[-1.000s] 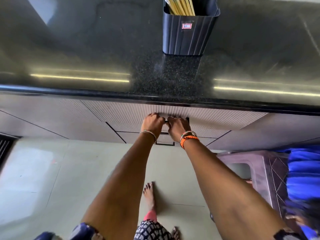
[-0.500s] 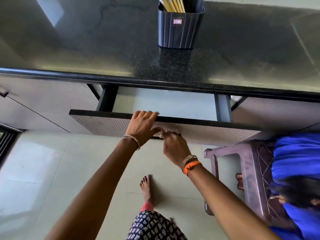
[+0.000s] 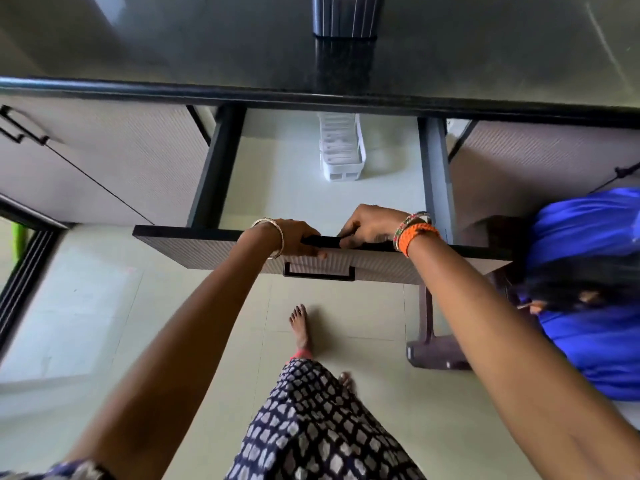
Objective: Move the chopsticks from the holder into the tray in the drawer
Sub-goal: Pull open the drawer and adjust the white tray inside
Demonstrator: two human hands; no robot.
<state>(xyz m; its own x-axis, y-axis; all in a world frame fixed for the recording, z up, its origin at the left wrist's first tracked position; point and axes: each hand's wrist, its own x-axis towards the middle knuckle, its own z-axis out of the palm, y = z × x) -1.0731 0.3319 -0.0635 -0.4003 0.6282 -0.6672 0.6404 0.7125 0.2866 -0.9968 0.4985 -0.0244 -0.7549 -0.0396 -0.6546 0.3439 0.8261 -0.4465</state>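
The drawer (image 3: 242, 202) under the black counter stands pulled far out, pale inside. A white slotted tray (image 3: 341, 147) lies at its back middle, partly under the counter edge. My left hand (image 3: 294, 237) and my right hand (image 3: 370, 226) both grip the top edge of the drawer front (image 3: 194, 244), fingers curled over it, just above the black handle (image 3: 318, 271). The dark ribbed chopstick holder (image 3: 344, 15) stands on the counter at the top edge of the view; the chopsticks in it are cut off from sight.
The glossy black counter (image 3: 485, 57) runs across the top. Closed cabinet fronts (image 3: 104, 161) flank the drawer. A dark plastic stool (image 3: 436, 351) and a person in blue (image 3: 588, 289) are close on the right. My bare feet stand on the pale tiled floor (image 3: 86, 306).
The drawer went from closed to pulled far out, uncovering the white tray. Both hands shifted from the handle to the top edge of the drawer front. The holder slid toward the top of view.
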